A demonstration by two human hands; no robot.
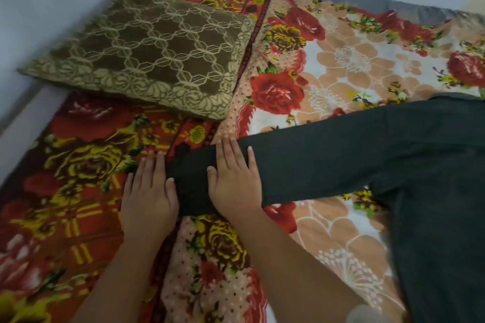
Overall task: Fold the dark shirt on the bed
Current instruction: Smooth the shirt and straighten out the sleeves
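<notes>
**Flat palms on sleeve, nothing grasped**

Found right hand [233, 178] palm down on sleeve [315, 162] of shirt [433, 191], fingers straight and close together, thumb spread out to the left. Saw no cloth pinched or curled round. Found left hand [149, 191] likewise flat with straight fingers, resting mostly on floral cover [354, 60] just beside the sleeve's cuff end, thumb tip touching the dark cloth at its edge. Logged both hands as released, pressing only.

Located shirt on right side of bed [420, 8], dark, nearly black, faintly textured. Traced its body down the right edge of view to the bottom. Traced sleeve leftward from there, laid out long and fairly flat across the cover, cuff end lying between the two hands. Could not make out collar or buttons; upper edge of shirt cut off at right.

Noted cover in two patterns: red and yellow roses on dark orange at left, peach flowers with red roses on white at right. Noted both forearms bare, entering from bottom of view.

Recorded pillow [147, 52] at upper left, olive-brown with pale lattice pattern and leafy border, lying flat on cover. Placed its near corner close to the cuff end but apart from it.
</notes>
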